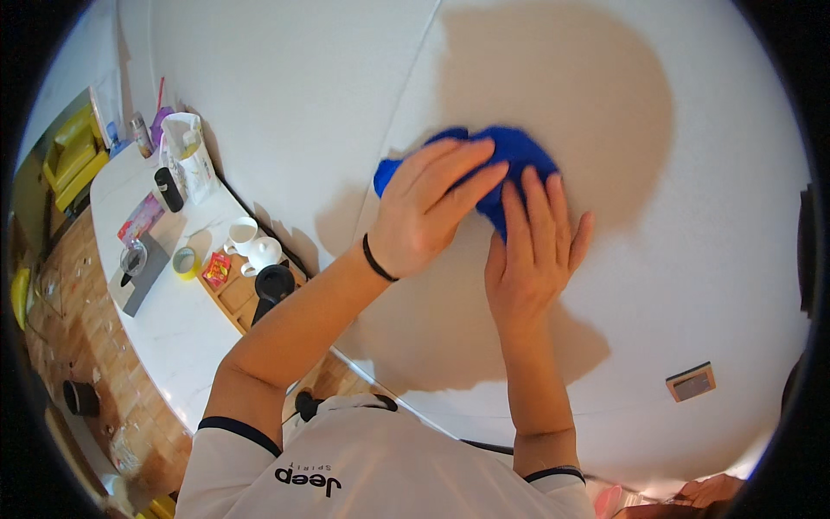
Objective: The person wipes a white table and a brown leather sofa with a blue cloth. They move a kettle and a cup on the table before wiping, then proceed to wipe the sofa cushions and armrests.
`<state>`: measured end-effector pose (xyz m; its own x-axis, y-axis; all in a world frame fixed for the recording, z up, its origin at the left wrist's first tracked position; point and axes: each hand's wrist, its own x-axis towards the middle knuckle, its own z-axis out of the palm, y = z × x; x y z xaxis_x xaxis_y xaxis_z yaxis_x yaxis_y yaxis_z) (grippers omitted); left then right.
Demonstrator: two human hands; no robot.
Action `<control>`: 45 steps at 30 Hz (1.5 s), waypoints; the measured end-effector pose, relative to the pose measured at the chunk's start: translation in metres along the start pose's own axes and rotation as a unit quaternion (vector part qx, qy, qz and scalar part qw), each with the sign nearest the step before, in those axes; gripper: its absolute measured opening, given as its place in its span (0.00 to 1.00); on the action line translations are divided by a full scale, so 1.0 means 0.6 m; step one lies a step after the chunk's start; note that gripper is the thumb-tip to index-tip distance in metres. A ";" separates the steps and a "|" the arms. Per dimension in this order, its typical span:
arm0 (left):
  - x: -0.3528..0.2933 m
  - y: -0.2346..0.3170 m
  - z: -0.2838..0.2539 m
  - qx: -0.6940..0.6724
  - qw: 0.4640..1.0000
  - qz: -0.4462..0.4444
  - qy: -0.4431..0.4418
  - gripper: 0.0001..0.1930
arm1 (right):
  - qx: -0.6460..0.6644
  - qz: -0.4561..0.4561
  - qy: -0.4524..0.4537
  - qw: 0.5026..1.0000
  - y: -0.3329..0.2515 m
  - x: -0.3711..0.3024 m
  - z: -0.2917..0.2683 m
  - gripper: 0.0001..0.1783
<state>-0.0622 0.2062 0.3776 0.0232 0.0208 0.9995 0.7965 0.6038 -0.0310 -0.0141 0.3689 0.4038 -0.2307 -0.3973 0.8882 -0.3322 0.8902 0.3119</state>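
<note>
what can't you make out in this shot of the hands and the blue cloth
- Head view: most of the blue cloth lies under the left hand and right hand.
- Palms hidden, pressed down.
- Wall plate: too small to identify.
- Counter items: small, bent near the rim.

Soft, matt blue cloth (510, 160), bunched against a smooth, matt white painted wall (328, 78). At nine o'clock, glossy white stone-like counter (186, 333), glazed white ceramic teapot (262, 253) and cup (241, 233), wooden tray (233, 298), glossy yellow tape roll (184, 262).
</note>
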 end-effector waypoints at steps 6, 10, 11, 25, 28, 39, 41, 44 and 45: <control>-0.021 -0.049 0.004 0.045 0.999 -0.013 -0.007 0.25 | -0.002 -0.052 0.012 0.999 -0.025 0.022 0.049 0.15; -0.075 -0.080 -0.035 0.033 0.997 -0.009 -0.063 0.23 | 0.004 -0.100 -0.029 0.995 -0.033 -0.007 0.050 0.16; -0.083 -0.084 -0.046 0.016 0.996 -0.016 -0.081 0.23 | 0.009 -0.104 -0.035 0.994 -0.038 -0.010 0.048 0.16; -0.101 -0.154 -0.072 0.070 0.997 -0.026 -0.024 0.22 | 0.024 -0.144 -0.056 0.988 -0.110 0.033 0.103 0.15; -0.080 -0.174 -0.097 0.050 0.998 -0.021 -0.032 0.23 | 0.043 -0.142 -0.026 0.989 -0.114 0.058 0.101 0.14; -0.054 -0.231 -0.077 0.074 0.996 -0.047 0.019 0.25 | 0.026 -0.144 0.016 0.989 -0.145 0.113 0.175 0.18; -0.091 -0.241 -0.088 0.070 0.996 -0.045 0.009 0.26 | 0.045 -0.153 -0.012 0.987 -0.157 0.099 0.175 0.18; -0.078 -0.244 -0.103 0.030 0.998 -0.049 0.003 0.26 | 0.081 -0.139 0.003 0.987 -0.158 0.108 0.185 0.17; -0.056 -0.241 -0.105 0.022 0.998 -0.053 0.005 0.27 | 0.080 -0.140 0.035 0.986 -0.151 0.128 0.183 0.16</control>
<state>-0.1400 0.0681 0.3485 -0.0542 -0.0537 0.9971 0.7671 0.6370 0.0760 -0.1020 0.2333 0.4066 -0.0464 -0.6012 0.7977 -0.5159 0.6983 0.4962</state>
